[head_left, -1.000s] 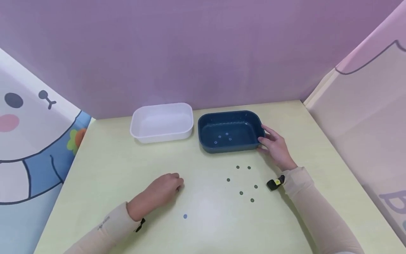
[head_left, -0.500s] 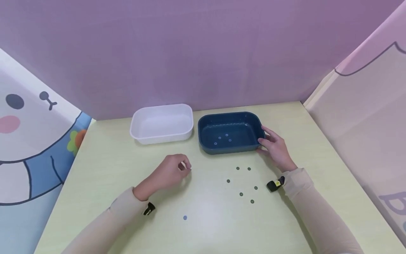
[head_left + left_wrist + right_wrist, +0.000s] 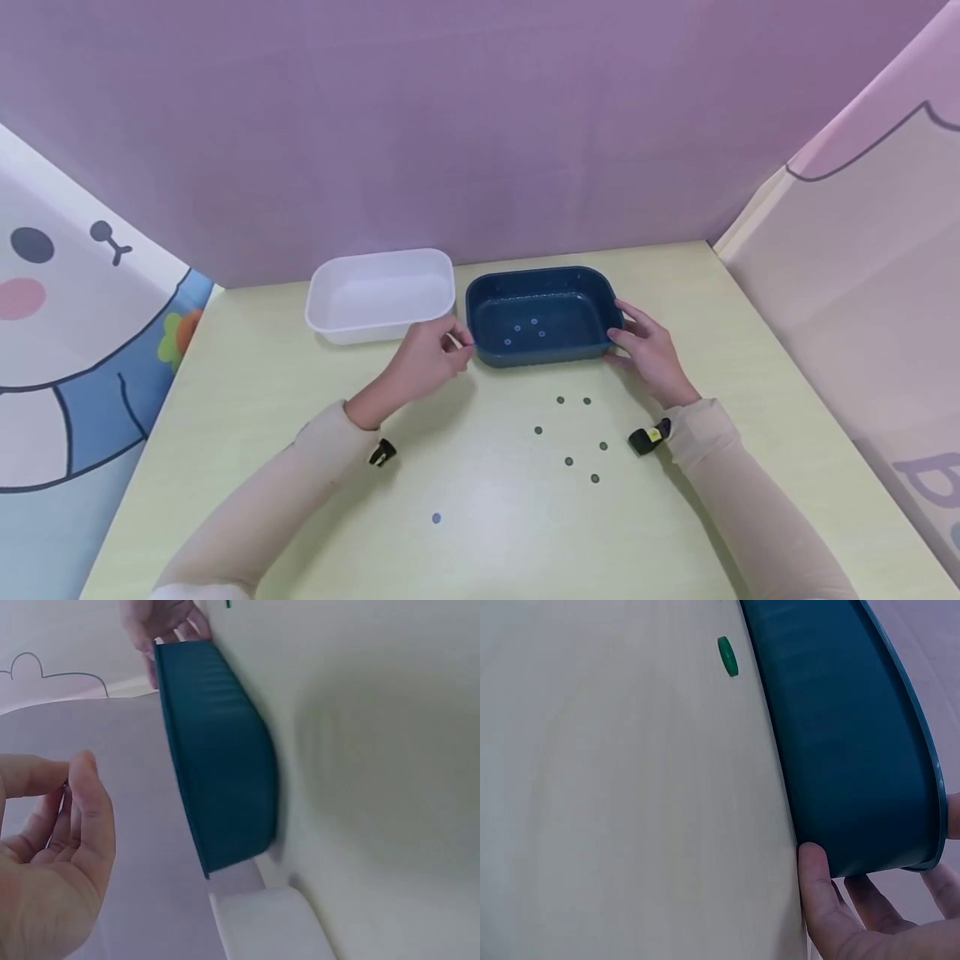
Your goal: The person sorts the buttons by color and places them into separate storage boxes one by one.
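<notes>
My left hand (image 3: 431, 358) is raised at the near left corner of the dark blue tray (image 3: 551, 354). Thumb and forefinger pinch a tiny, thin dark piece (image 3: 66, 782), mostly hidden between the fingertips. The right hand (image 3: 651, 354) grips the tray's right end, with its fingers spread round the wall and rim (image 3: 930, 750). Several small bluish discs (image 3: 517, 328) lie on the tray's floor. A single blue disc (image 3: 437, 518) is on the table near the front. Several green discs (image 3: 568, 462) are scattered in front of the tray.
A white tray (image 3: 375, 329) stands just left of the blue one, behind my left hand. The pale table (image 3: 487, 558) is bounded at the back by a purple wall (image 3: 480, 133), with printed panels on both sides.
My left hand has risen from the table and moved forward and right to the blue tray's corner, carrying the pinched piece. The right hand has stayed at the tray's end.
</notes>
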A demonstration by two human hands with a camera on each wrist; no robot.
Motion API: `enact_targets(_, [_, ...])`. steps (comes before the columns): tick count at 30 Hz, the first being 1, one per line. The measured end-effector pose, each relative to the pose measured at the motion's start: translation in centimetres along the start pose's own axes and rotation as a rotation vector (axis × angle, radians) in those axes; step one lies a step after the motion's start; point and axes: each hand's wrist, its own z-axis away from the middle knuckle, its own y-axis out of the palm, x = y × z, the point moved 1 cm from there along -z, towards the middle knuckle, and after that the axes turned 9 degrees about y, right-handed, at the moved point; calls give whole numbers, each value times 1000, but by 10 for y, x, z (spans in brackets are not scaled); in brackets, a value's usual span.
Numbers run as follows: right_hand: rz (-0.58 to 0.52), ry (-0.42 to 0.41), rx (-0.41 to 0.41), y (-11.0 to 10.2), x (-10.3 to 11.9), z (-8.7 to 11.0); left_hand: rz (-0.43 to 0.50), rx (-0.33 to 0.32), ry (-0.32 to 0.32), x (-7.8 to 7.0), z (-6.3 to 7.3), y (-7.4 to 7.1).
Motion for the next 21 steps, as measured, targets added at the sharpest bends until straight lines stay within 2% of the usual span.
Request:
enact_targets(4, [1,-2,-1,0,-1,-1,8,-1,12,0,-16,4])
enact_targets(13, [-9,0,4,1,-2,-1,26,-28,-18,7,-51,11])
enact_targets(17, [-6,-4,11,1,-1,0,28,-15,-34,7,-65,14])
enact_targets(21, [0,-5,14,0,-1,1,0,25,-57,9,-77,18])
